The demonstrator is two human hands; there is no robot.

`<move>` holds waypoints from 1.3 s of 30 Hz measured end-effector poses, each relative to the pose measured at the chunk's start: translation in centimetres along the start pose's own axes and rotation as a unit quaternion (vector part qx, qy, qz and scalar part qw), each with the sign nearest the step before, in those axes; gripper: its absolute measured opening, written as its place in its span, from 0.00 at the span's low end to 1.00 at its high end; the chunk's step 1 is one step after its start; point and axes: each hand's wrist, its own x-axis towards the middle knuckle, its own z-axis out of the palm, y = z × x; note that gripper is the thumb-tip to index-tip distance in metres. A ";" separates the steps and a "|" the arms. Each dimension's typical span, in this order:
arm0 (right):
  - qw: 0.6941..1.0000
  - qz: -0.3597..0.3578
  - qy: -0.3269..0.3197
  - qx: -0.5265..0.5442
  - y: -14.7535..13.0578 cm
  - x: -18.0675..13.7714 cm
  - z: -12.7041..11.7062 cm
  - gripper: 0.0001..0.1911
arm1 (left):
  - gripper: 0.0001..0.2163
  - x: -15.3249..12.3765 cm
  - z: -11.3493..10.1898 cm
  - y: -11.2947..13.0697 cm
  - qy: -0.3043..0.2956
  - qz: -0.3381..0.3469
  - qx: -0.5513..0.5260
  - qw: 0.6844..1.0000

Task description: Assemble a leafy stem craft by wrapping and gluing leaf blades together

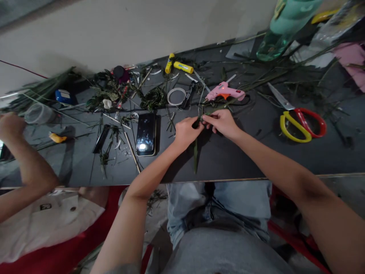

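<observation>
Over the dark table my left hand (pixel 186 131) and my right hand (pixel 221 121) meet, fingers pinched together. Between them they grip a green leaf strip (pixel 195 156), whose flat end hangs down below my left hand. Thin strands rise above the fingertips; the exact spot of the pinch is partly hidden by the fingers. Just beyond my right hand lies a pink glue gun (pixel 225 91) with an orange trigger. A black phone (pixel 146 133) rests left of my left hand. Scissors with red and yellow handles (pixel 302 123) lie to the right.
A co-worker's arm (pixel 25 160) reaches over the table at the left. Along the back are a roll of tape (pixel 176 96), yellow tubes (pixel 183 67), a green bottle (pixel 285 34) and a clear cup (pixel 40 113). Cut leaves and stems (pixel 154 98) are scattered about.
</observation>
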 end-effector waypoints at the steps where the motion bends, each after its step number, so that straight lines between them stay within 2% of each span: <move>1: 1.000 -0.008 -0.001 0.021 0.1 0.0 -0.1 0.16 | 0.07 0.0 0.0 0.0 -0.001 0.004 -0.021 1.000; 4: 0.998 -0.034 -0.002 0.058 0.4 -0.1 0.0 0.19 | 0.08 -0.1 0.0 -0.1 0.006 -0.006 -0.103 0.995; 8: 0.995 -0.067 -0.016 0.073 0.9 0.0 0.3 0.20 | 0.10 -0.3 0.4 -0.8 -0.005 -0.068 -0.232 0.970; 12: 0.995 -0.093 -0.017 0.038 1.3 -0.1 0.0 0.19 | 0.12 -0.2 1.0 -1.8 -0.066 -0.117 -0.348 0.928; 16: 0.989 -0.143 -0.010 -0.033 1.6 -0.5 -0.6 0.12 | 0.15 0.4 0.7 -2.3 -0.151 -0.136 -0.443 0.873; 24: 0.971 -0.212 0.003 -0.110 1.6 -0.9 -1.2 0.09 | 0.20 1.2 -0.3 -3.1 -0.244 -0.110 -0.481 0.835; 29: 0.949 -0.268 0.013 -0.163 1.5 -0.9 -1.4 0.10 | 0.20 1.2 -0.5 -2.8 -0.249 -0.119 -0.488 0.828; 34: 0.928 -0.306 0.051 -0.206 1.7 -0.8 -1.5 0.10 | 0.21 0.9 -0.2 -2.1 -0.213 -0.154 -0.493 0.829; 39: 0.933 -0.301 0.050 -0.190 1.7 -0.8 -1.2 0.09 | 0.20 0.6 0.4 -1.7 -0.170 -0.175 -0.494 0.834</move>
